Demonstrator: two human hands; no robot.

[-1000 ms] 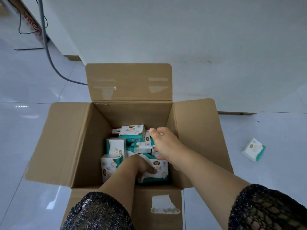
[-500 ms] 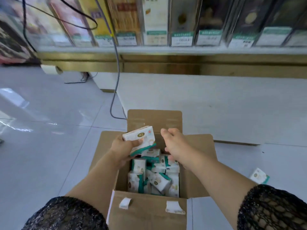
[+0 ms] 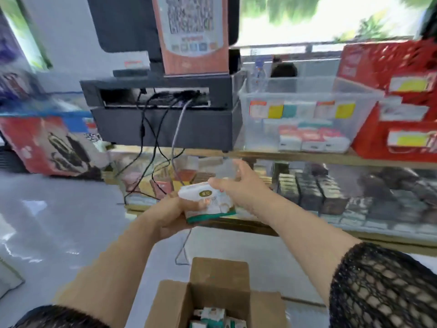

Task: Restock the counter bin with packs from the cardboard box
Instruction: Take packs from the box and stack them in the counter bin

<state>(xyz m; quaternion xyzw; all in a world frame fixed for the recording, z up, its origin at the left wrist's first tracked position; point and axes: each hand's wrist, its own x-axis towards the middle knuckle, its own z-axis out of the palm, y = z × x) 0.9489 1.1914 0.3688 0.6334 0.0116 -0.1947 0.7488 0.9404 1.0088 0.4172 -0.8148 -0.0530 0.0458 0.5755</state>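
Observation:
A white pack with a teal edge (image 3: 208,204) is held up in front of the glass counter. My left hand (image 3: 172,214) grips it from below and from the left. My right hand (image 3: 238,185) touches the pack's top right side with its fingers spread forward. The clear plastic counter bin (image 3: 307,91) stands on the counter top at the upper right, with several packs lying low inside it. The open cardboard box (image 3: 212,294) sits on the floor at the bottom centre, and more packs show inside it.
A dark register with a screen and a QR sign (image 3: 165,110) stands left of the bin, and its cables hang down over the counter front. Red cartons (image 3: 399,100) flank the bin on the right. The glass display case (image 3: 331,192) holds dark boxes.
My view has swung up from the box to the counter. Both hands rose out of the box, the left one carrying a pack up, and the right hand now touches that pack.

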